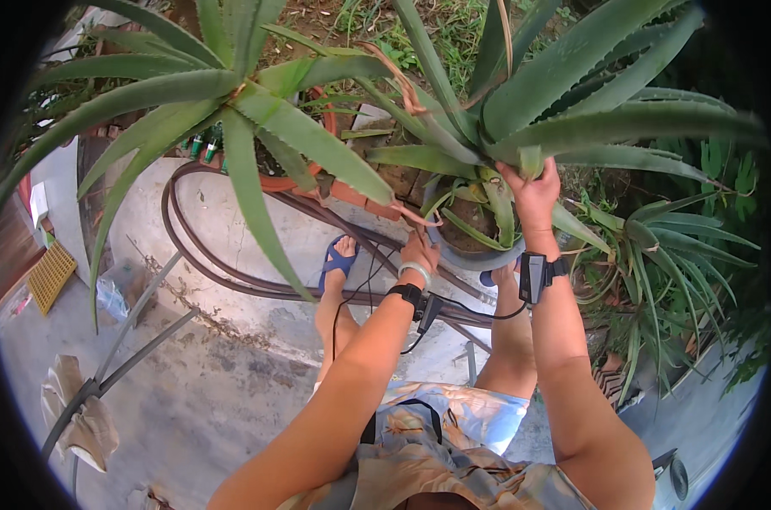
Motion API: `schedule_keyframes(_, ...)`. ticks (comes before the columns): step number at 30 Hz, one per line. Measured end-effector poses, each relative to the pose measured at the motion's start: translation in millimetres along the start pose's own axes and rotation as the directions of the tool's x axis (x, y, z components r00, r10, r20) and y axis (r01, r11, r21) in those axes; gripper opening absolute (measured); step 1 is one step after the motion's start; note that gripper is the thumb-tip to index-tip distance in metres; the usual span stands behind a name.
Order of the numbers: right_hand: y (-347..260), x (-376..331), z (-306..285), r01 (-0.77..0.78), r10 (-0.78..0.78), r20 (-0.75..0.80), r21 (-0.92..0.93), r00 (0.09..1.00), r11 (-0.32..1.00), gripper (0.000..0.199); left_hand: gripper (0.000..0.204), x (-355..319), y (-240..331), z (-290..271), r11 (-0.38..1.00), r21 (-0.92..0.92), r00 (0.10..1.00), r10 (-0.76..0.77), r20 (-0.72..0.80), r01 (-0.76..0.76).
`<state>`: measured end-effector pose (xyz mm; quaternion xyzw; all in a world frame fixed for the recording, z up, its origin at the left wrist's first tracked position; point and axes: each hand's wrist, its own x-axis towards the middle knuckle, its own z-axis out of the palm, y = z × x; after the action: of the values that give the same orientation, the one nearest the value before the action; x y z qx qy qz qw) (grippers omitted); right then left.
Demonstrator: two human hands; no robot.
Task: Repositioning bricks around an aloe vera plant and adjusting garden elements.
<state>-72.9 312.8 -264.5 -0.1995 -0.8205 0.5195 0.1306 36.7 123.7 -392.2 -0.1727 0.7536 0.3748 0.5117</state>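
A large potted aloe plant [564, 93] with long, spiny-edged green leaves stands in front of me at the right. My right hand [534, 194] is closed around the base of a short aloe leaf [530, 161] low on this plant. Beneath it is the round grey pot [475, 257], with several lower leaves drooping over its soil. At the pot's left side my left hand [419, 257] is closed, next to its rim. A narrow grey-blue piece shows by its fingers, but I cannot tell whether it is a tool or part of the rim.
Another big aloe [232, 93] spreads over an orange-brown pot at the left. Thick brown hoses [224, 276] loop across the concrete by my sandalled feet. Smaller aloes [657, 246] grow at the right. A yellow grid [51, 278] and a metal frame [139, 357] are at the left.
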Motion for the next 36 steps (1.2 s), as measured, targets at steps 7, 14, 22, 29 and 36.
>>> schedule_keyframes(7, 0.2, -6.3, -9.4, 0.021, -0.019, 0.019, -0.121, 1.000, 0.992, 0.039, 0.079, -27.4, 19.9, -22.6, 0.446, 0.751, 0.758, 0.643, 0.110, -0.487)
schedule_keyframes(14, -18.2, 4.7, 2.7, -0.061, 0.055, -0.063, -0.096, 0.996, 0.994, 0.040, 0.065, 13.1, -5.3, -17.5, -0.014, 0.846, 0.751, 0.452, 0.481, -0.533)
schedule_keyframes(22, -15.4, 14.7, 6.8, -0.073, 0.068, -0.035, -0.172, 0.997, 0.982, 0.040, 0.073, 17.3, -1.5, -29.0, 0.059, 0.831, 0.775, 0.402, 0.487, -0.553)
schedule_keyframes(29, -41.4, -42.0, -3.6, 0.085, -0.159, -0.159, -0.396, 0.974, 0.914, 0.046, 0.076, 16.5, -12.1, -31.7, 0.060, 0.822, 0.768, 0.399, 0.501, -0.567)
schedule_keyframes(36, 116.1, -165.9, -59.5, -0.362, 0.248, -0.579, -0.088, 0.777, 0.928, 0.027, 0.083, 0.6, -5.2, -32.6, 0.045, 0.795, 0.697, 0.513, 0.502, -0.605)
